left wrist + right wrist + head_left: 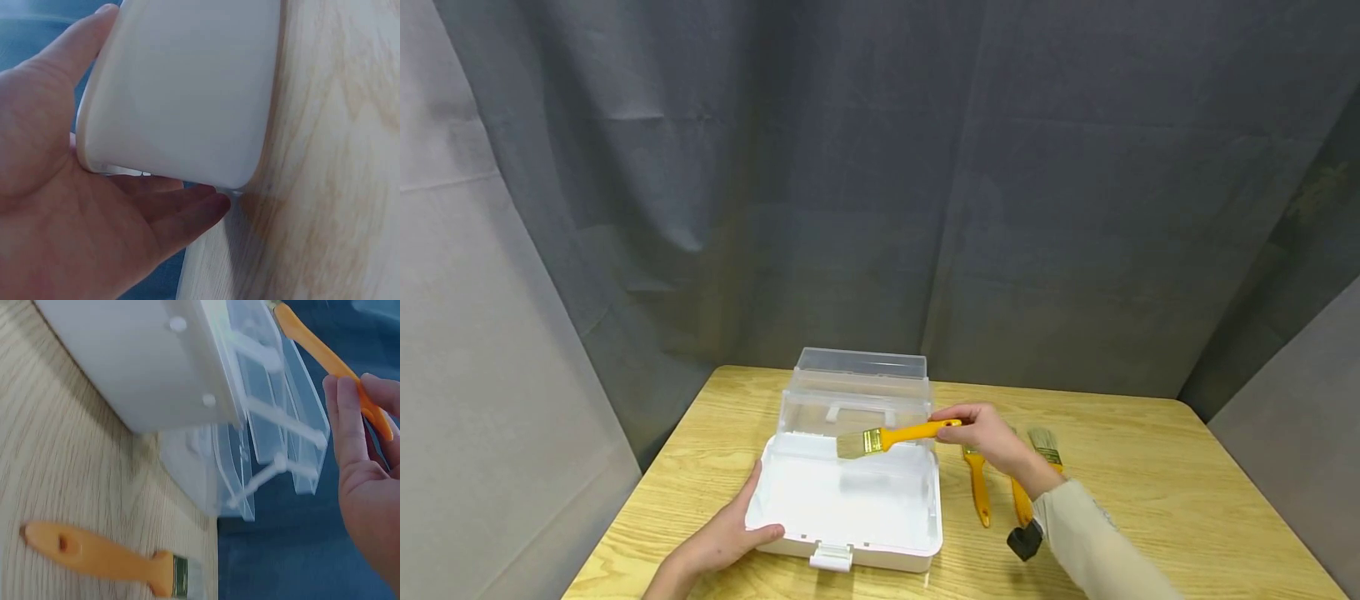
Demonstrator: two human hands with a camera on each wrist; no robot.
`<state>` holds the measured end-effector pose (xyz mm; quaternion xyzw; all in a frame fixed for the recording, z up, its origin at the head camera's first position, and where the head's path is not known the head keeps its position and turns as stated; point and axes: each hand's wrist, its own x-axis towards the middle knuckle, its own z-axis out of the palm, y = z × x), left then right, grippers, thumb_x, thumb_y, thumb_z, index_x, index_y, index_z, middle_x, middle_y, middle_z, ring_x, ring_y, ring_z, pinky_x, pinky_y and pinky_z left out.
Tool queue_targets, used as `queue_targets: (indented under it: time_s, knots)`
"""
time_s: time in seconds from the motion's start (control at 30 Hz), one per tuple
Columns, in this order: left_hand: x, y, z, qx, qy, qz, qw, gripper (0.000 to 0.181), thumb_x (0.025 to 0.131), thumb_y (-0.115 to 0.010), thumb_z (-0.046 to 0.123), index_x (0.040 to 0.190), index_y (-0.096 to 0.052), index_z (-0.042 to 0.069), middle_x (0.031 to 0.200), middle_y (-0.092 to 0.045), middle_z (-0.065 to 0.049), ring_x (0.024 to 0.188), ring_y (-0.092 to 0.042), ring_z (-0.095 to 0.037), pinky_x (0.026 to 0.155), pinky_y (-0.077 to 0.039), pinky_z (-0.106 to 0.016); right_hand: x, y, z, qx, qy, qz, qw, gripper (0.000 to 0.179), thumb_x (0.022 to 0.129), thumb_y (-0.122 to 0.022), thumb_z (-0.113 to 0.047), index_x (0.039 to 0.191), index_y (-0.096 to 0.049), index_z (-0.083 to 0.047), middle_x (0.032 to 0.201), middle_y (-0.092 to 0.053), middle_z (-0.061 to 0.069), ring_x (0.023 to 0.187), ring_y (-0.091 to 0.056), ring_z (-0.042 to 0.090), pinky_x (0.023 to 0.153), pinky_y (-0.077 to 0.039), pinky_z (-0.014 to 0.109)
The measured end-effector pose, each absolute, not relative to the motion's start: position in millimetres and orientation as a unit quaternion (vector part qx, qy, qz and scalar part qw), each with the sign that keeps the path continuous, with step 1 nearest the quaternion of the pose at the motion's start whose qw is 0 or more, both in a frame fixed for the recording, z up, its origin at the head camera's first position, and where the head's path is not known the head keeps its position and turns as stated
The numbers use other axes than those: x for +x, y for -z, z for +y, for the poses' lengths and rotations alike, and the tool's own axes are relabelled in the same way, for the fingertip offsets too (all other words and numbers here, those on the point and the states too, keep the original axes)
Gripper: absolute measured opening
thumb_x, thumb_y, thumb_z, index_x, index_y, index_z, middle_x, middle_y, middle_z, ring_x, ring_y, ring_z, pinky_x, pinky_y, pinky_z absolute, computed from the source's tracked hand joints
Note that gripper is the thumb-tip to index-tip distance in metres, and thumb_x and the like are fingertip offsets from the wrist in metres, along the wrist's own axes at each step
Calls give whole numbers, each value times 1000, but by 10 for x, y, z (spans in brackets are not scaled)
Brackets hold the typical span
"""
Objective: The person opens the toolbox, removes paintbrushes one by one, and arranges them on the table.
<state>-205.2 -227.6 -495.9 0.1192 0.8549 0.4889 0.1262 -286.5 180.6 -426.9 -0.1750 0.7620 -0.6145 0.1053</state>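
A white plastic storage box stands with its clear hinged lid raised at the back. My left hand holds the box's front left corner, thumb at the front rim and fingers along the left side; its wall fills much of the left wrist view. Over the box's right half, my right hand pinches a paintbrush near the end of its yellow handle. The bristles point left above the box's white interior. In the right wrist view, fingers and thumb close on the handle.
Several more yellow-handled paintbrushes lie right of the box, among them one brush close beside it and another brush farther right, partly behind my forearm. A latch juts from the box's front. Dark curtain hangs behind the wooden table.
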Motion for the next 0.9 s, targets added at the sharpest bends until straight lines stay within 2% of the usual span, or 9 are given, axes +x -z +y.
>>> queue_targets:
  time_s: [0.2,0.33,0.5,0.7,0.9]
  knots:
    - [-2040,4960,-2285,119,-490,854,128,107,84,-71,34,150,7,2,154,5,-25,139,-1,-42,108,-5,-57,-2825,4276,2105,-175,660,721,119,37,88,-64,-2,119,-55,17,115,-61,23,91,-65,18,80,-53,28]
    - [-2032,4950,-2296,116,-488,856,127,107,84,-72,34,150,7,2,154,4,-25,139,-2,-42,108,-6,-57,-2792,4299,2325,-184,681,696,130,35,90,-61,-1,120,-54,17,115,-61,18,94,-65,18,84,-51,30]
    - [-2028,4946,-2315,110,-480,861,126,107,84,-72,35,150,5,2,154,3,-25,139,-4,-43,108,-9,-59,-2756,4367,2584,-209,714,652,147,28,92,-55,5,119,-59,11,114,-62,11,99,-64,17,87,-50,32]
    - [-2039,4953,-2311,115,-488,856,130,107,84,-71,34,150,7,2,154,5,-24,139,-2,-42,108,-7,-58,-2695,4455,2895,-224,727,630,154,30,94,-49,7,119,-64,0,116,-63,6,100,-64,17,88,-48,30]
    - [-2038,4945,-2306,117,-487,855,131,107,84,-71,34,150,7,2,154,5,-25,139,-2,-43,108,-6,-59,-2612,4529,3214,-230,771,569,169,35,96,-41,11,122,-63,0,117,-63,6,102,-64,18,88,-48,31]
